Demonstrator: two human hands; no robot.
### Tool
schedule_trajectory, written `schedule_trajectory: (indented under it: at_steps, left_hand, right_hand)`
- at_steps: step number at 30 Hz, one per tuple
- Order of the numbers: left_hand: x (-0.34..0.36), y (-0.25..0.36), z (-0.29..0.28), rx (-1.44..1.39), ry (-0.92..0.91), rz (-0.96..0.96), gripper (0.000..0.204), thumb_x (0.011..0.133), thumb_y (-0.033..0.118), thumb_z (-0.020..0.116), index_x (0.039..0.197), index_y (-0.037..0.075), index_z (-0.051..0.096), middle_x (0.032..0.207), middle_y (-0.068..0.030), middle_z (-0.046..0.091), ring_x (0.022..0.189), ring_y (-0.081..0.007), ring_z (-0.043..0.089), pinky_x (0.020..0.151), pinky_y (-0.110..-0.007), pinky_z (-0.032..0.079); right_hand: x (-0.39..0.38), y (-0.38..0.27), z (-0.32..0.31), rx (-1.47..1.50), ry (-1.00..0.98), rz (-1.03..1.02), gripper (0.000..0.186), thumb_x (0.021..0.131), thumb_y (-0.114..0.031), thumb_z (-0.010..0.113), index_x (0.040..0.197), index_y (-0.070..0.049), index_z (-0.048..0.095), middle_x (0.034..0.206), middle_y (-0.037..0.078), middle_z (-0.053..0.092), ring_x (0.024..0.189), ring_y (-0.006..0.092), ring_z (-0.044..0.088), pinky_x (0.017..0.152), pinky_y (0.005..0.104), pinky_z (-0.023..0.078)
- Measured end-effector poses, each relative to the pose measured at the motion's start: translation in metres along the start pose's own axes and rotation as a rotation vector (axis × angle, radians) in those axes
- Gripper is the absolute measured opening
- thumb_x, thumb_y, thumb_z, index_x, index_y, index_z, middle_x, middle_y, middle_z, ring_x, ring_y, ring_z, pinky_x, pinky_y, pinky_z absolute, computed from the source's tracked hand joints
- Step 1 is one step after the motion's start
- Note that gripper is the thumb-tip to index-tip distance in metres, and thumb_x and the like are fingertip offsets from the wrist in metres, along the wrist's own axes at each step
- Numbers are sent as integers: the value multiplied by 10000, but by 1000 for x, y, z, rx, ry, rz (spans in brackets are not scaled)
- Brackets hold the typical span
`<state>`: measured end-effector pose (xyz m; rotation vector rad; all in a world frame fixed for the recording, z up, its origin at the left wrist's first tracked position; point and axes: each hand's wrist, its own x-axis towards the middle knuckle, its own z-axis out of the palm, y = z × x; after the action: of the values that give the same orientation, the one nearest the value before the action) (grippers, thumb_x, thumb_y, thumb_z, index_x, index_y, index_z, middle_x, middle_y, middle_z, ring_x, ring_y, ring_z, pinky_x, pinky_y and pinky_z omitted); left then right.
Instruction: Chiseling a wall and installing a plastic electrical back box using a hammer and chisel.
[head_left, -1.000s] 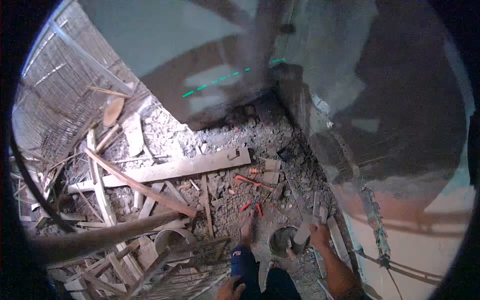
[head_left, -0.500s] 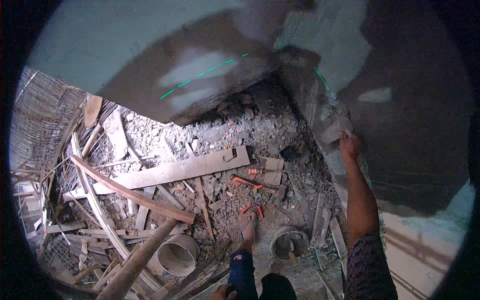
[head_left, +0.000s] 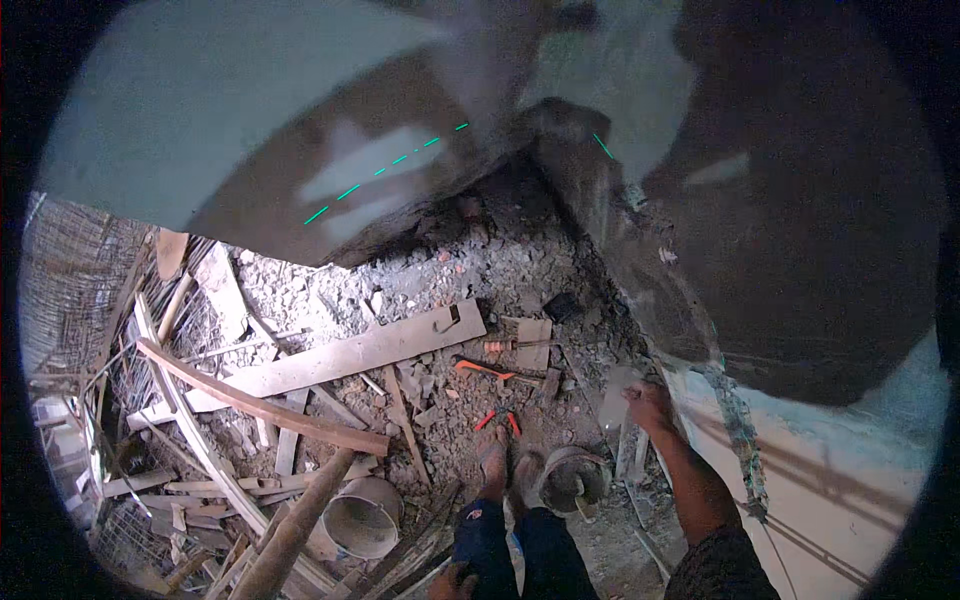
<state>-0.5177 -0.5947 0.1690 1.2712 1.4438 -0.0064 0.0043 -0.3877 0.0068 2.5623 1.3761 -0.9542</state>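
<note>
My right hand [head_left: 652, 407] is closed around a trowel, whose flat grey blade [head_left: 616, 394] hangs over the rubble beside the wall foot. Its handle is hidden in my fist. Below the blade stands a dark bucket [head_left: 548, 492] with a tool's handle leaning out of it. To the right, dark wet plaster [head_left: 800, 270] covers much of the wall, and a rough broken channel [head_left: 742, 440] runs down from it. My left hand [head_left: 453, 584] is low by my left thigh at the lower edge; its fingers are too dim to make out.
A long pale board [head_left: 340, 352] lies across the rubble. Near my feet are an orange-handled tool [head_left: 485, 368] and red-handled pliers [head_left: 513, 422]. At left are a pale bucket [head_left: 360, 515], a thick wooden pole [head_left: 300, 525], a curved plank [head_left: 260, 395] and heaped scrap wood.
My right hand has drawn the trowel off the wall, down and toward me, to above the rubble near the dark bucket. The view has shifted slightly. My left hand stays low.
</note>
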Motion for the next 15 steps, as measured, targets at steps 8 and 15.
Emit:
schedule_trajectory:
  at_steps: [8,15]
  left_hand:
    - [6,-11,-4,54,-187,-300,507,983,335,617,1398,60,520,1392,-189,545,1251,-373,545,1037,-502,448]
    - [13,-23,5,36,-189,-334,504,964,356,639,1353,47,552,1363,-232,542,1261,-372,534,1044,-500,440]
  right_hand:
    - [92,-38,-66,67,271,41,415,907,-397,623,1046,-15,710,946,235,701,919,384,681,812,487,515]
    - [103,-63,-120,87,547,-154,353,916,-353,657,1087,-47,687,974,208,710,911,376,683,821,472,516]
